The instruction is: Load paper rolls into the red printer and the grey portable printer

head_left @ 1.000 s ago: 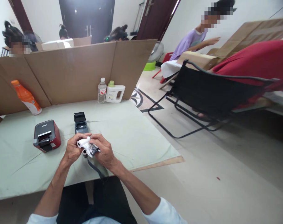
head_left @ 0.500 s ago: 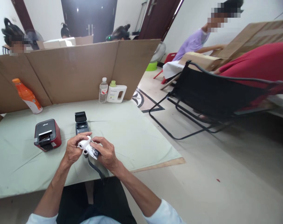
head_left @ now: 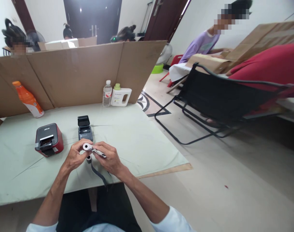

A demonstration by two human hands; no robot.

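Note:
My left hand (head_left: pixel 76 154) grips a small white paper roll (head_left: pixel 87 146), whose dark core hole faces up toward me. The fingers of my right hand (head_left: pixel 109 156) are closed on the loose end of that roll, which looks partly dark and crumpled. Just beyond my hands a dark grey handheld printer (head_left: pixel 85 133) lies on the table, its lid raised. Under my hands another small roll-like end (head_left: pixel 89 158) peeks out, with a dark strap (head_left: pixel 98 174) running from there to the table's front edge.
A red and black label printer (head_left: pixel 49 140) stands on the left of the table. An orange bottle (head_left: pixel 28 99), a clear water bottle (head_left: pixel 107 94) and a white jug (head_left: pixel 121 96) are by the cardboard wall (head_left: pixel 76 74). A black folding chair (head_left: pixel 224 96) and several people are beyond.
The paper roll has turned so its core hole faces up toward me. Its loose end has swung nearly edge-on between my hands, which stay in about the same place.

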